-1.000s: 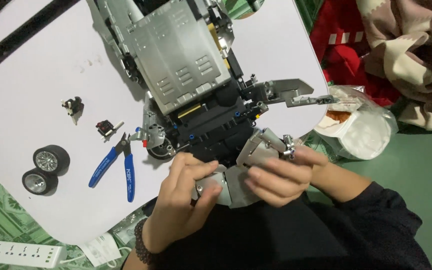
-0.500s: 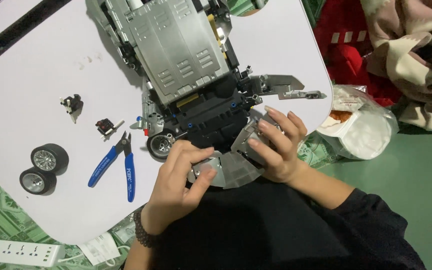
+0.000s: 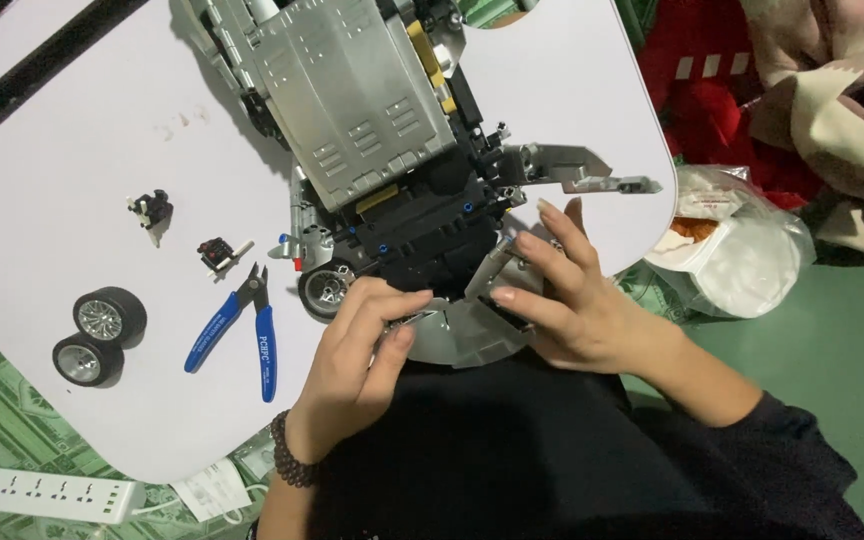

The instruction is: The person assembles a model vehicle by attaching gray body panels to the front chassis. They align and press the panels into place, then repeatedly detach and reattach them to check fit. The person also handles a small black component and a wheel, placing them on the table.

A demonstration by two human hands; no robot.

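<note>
Item: grey curved panel [image 3: 457, 340], at the near edge of the white table [image 3: 72, 140], touching the rear of the grey-and-black model car [image 3: 372, 140] at its 6 o'clock.

My left hand [image 3: 357, 370]: fingers pinched narrow on the panel's left end.

My right hand [image 3: 567, 300]: fingers spread wide, pressing the panel's right end against the car.

Blue-handled cutters [image 3: 242, 330]: at 9 o'clock of my left hand, near it.

Two loose wheels [image 3: 92, 335]: further toward 9 o'clock, touching each other.

Two small black assemblies [image 3: 187, 230]: at 10 o'clock, apart.
</note>
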